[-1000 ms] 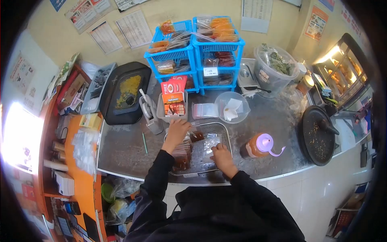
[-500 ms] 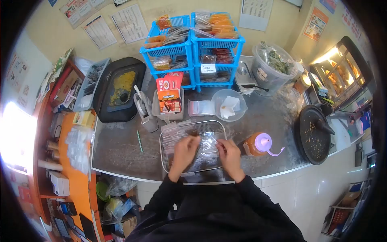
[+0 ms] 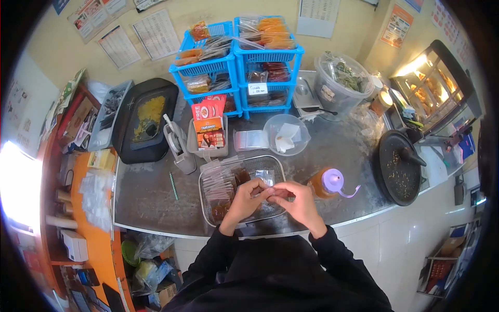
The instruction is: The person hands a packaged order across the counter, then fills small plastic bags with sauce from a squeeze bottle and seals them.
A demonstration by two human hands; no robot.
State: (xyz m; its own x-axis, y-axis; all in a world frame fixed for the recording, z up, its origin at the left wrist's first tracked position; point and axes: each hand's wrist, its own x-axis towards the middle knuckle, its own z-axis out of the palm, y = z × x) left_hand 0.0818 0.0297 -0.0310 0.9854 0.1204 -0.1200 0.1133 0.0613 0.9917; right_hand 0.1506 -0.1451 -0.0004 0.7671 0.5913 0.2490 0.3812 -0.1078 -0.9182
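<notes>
Over a wire basket (image 3: pixel 282 165) my left hand (image 3: pixel 248 200) and my right hand (image 3: pixel 299 202) meet, fingertips pinched together and touching. Between them they grip the edge of a small clear plastic bag (image 3: pixel 264 177), whose shiny film shows just beyond the fingers; its contents I cannot make out. Filled sachets of dark brown sauce (image 3: pixel 218 190) stand in a row in the basket's left half, beside my left hand. To the right of my right hand stands a squeeze bottle (image 3: pixel 327 183) of orange-brown sauce with a lilac cap.
Behind the basket are a round clear tub (image 3: pixel 306 136), a tape dispenser (image 3: pixel 181 151) and a box of leaflets (image 3: pixel 226 140). Blue tiered racks (image 3: pixel 265 109) hold packets. A stone mortar (image 3: pixel 400 179) sits at right, a black tray (image 3: pixel 125 140) at left. A green pen (image 3: pixel 173 185) lies on the table.
My hands, apart before with the clear plastic between them, have come together and now pinch at one spot. The view has shifted slightly, so the table appears further left.
</notes>
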